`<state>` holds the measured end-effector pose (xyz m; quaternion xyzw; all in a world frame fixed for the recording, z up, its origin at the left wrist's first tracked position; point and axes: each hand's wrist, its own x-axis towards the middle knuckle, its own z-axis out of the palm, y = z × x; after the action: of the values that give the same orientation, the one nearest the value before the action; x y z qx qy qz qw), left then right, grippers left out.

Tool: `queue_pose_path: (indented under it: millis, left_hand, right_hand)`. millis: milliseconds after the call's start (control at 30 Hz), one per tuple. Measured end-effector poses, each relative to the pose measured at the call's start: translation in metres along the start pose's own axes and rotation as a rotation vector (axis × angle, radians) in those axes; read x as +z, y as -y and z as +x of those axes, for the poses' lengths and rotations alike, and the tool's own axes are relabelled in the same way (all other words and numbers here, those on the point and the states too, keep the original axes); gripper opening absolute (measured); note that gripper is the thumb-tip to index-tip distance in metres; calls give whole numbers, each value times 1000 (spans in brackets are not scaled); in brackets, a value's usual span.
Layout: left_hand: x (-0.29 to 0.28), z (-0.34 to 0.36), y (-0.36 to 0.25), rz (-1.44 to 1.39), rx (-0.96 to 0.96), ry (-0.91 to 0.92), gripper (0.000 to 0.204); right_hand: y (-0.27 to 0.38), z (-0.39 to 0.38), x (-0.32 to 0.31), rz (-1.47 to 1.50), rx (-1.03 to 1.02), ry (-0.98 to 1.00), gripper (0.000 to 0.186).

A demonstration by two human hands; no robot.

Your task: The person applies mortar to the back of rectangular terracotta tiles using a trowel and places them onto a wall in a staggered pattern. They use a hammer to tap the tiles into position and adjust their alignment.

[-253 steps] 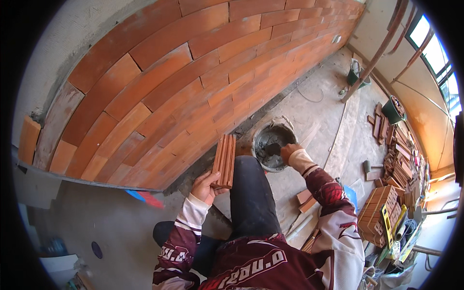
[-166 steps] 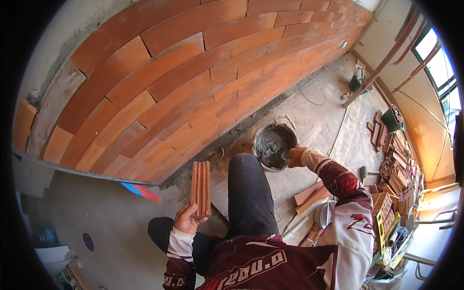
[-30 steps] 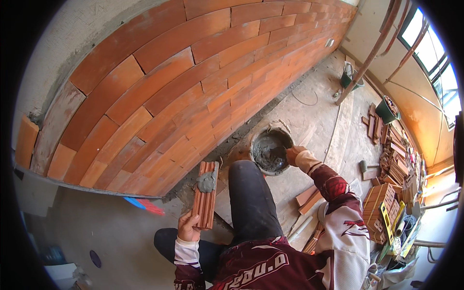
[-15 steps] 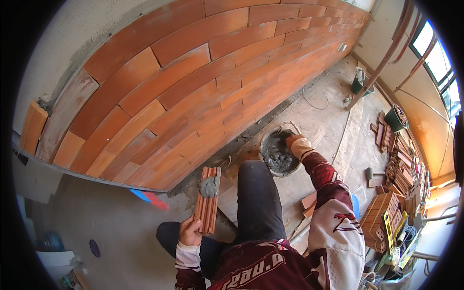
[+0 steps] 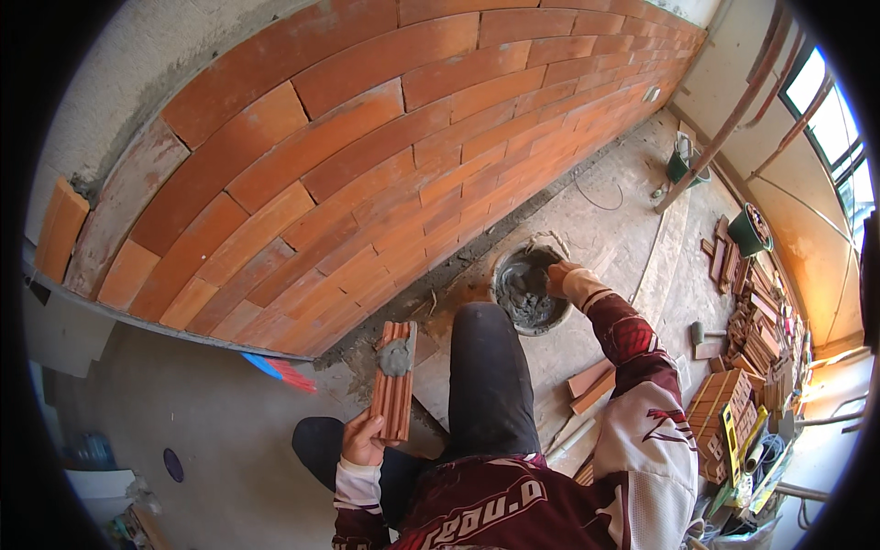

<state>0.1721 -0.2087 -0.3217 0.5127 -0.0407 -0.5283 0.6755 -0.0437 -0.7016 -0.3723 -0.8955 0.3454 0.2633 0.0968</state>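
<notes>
My left hand grips the lower end of a ribbed terracotta tile, its grooved face turned up. A lump of grey mortar sits on the tile's upper half. At the right rim of a round bucket is my right hand, fingers closed. Whatever it holds is hidden by the hand and the wet mortar inside. The bucket stands on the floor just beyond my bent knee. Along the left and far side runs a wall faced with orange tiles.
Loose tiles lie right of my knee. Farther right are a pile of broken tiles, a mallet, a brick stack and a yellow level. Slanting poles stand near green buckets. A red-and-blue brush lies by the wall's near end.
My right hand has shifted slightly within the bucket's right side, and the mortar surface there looks disturbed. The left hand still holds the tile, which has barely moved.
</notes>
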Motion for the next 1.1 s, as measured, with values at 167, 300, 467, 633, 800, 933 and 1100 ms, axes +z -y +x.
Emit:
queue_pose_path:
  millis: [167,300,467,633,800,933,1100]
  left_hand:
    - [9,8,-7,-22,1,29,37]
    - [14,15,-8,-22,4,63,37]
    - [23,21,-7,-5,-4,97,38]
    - [33,27,-10,-8,-40,96,37]
    - [33,43,-11,23,-70,124,34]
    - [48,69,-21,68,-96,143,32]
    - [90,120,-27,75,-117,231,31]
  right_hand:
    - [6,-12,-3,105,91,20,38]
    - [-5,-7,13,162,109,-17,37]
    - [-17,-6,33,371,97,79,41]
    - [-21,-20,56,623,90,120,49]
    - [-19,-49,85,1003,113,87,44]
    - [-13,-68,85,1078,149,-11,40]
    - [-5,-108,96,1227,215,-198,43]
